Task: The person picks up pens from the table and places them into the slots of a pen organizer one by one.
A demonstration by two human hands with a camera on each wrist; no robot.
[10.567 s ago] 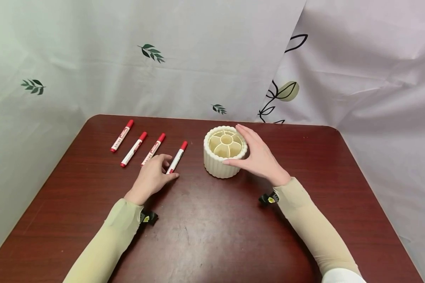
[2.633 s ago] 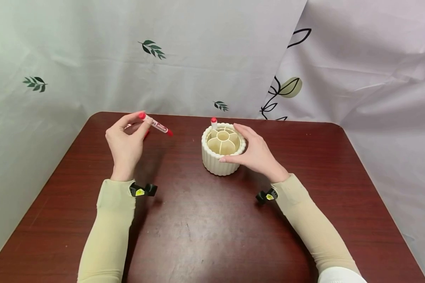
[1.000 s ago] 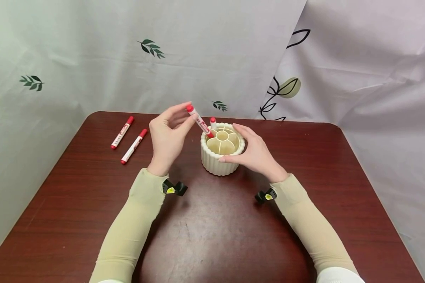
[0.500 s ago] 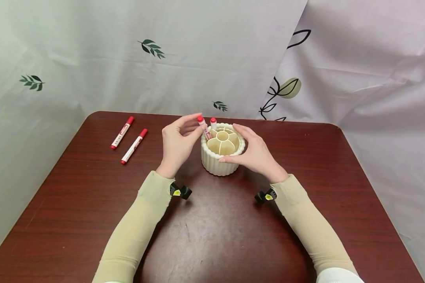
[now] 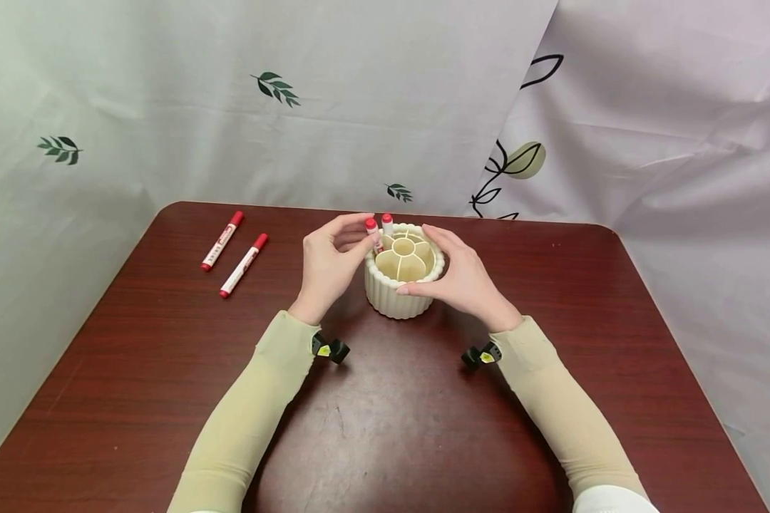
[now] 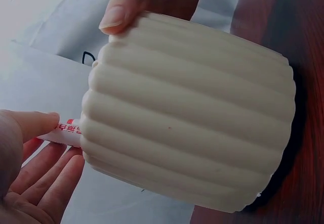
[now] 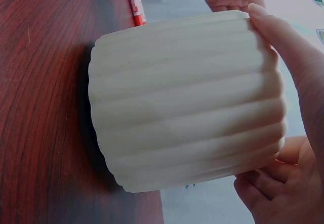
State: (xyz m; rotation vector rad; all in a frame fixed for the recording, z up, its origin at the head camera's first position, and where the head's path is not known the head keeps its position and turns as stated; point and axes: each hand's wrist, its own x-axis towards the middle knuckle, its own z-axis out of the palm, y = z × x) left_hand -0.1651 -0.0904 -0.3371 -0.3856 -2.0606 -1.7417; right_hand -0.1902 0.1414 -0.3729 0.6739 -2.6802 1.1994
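A cream, fluted pen holder [image 5: 398,298] with petal-shaped compartments around a round centre stands upright on the table. My right hand [image 5: 467,283] grips it at the right side, thumb at the front of the rim and fingers behind. At the left rim my left hand [image 5: 330,265] pinches a red-capped white marker [image 5: 372,225] between thumb and fingers. This marker's lower part is down in a left compartment, hidden by the wall. Its printed barrel [image 6: 68,134] shows above the rim in the left wrist view. Another marker [image 5: 388,224] stands in a back-left compartment.
Two red-and-white markers, one farther back [image 5: 222,241] and one nearer [image 5: 244,266], lie on the left of the dark red wooden table [image 5: 385,427]. A pale curtain with leaf prints [image 5: 334,107] hangs right behind the table.
Ten seconds ago all the markers lay on the table; one now stands in the holder. My left hand has carried a second marker rightward and lowered it into a left compartment. The right hand stays put.
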